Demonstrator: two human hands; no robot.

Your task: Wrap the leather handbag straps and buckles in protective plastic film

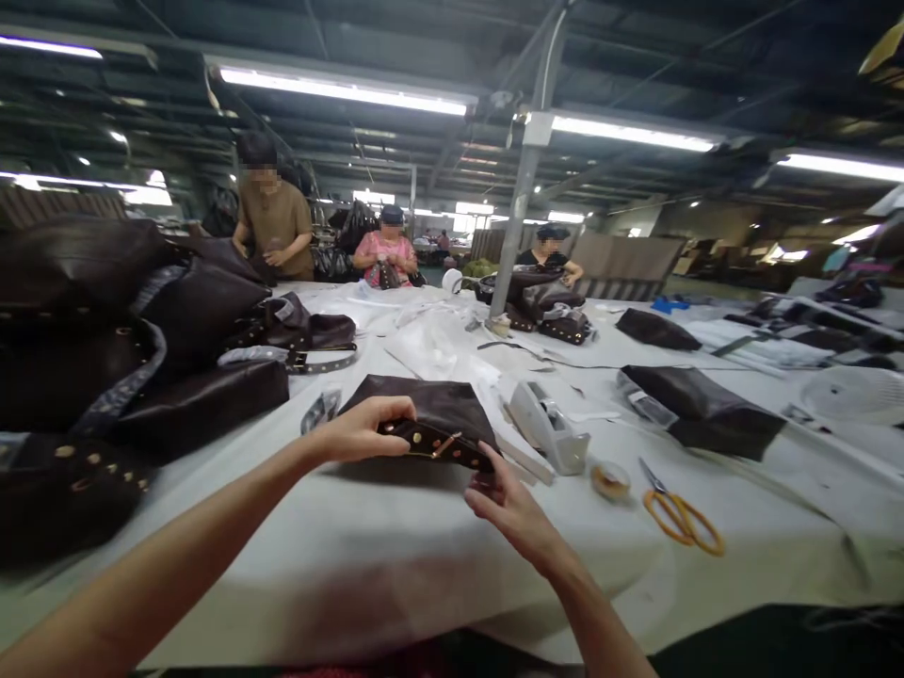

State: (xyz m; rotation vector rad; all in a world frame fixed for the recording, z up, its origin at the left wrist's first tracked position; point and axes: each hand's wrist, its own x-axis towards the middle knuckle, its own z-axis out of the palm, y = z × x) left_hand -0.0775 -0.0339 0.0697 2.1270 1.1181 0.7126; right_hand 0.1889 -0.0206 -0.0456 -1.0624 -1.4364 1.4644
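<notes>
A dark brown leather bag point(438, 407) lies flat on the white table point(367, 556) in front of me. Its near edge carries a strap with brass studs point(434, 443). My left hand point(360, 428) is closed on the left end of that studded strap, thumb over the top. My right hand point(512, 508) pinches the strap's right end with its fingertips.
A heap of brown bags point(120, 348) fills the left side. A white tape dispenser point(547, 424), a small tape roll point(611, 480) and orange-handled scissors point(682, 516) lie to the right. More bags point(699, 410) lie beyond. Three people point(272, 221) work at the far end by a steel post point(519, 202).
</notes>
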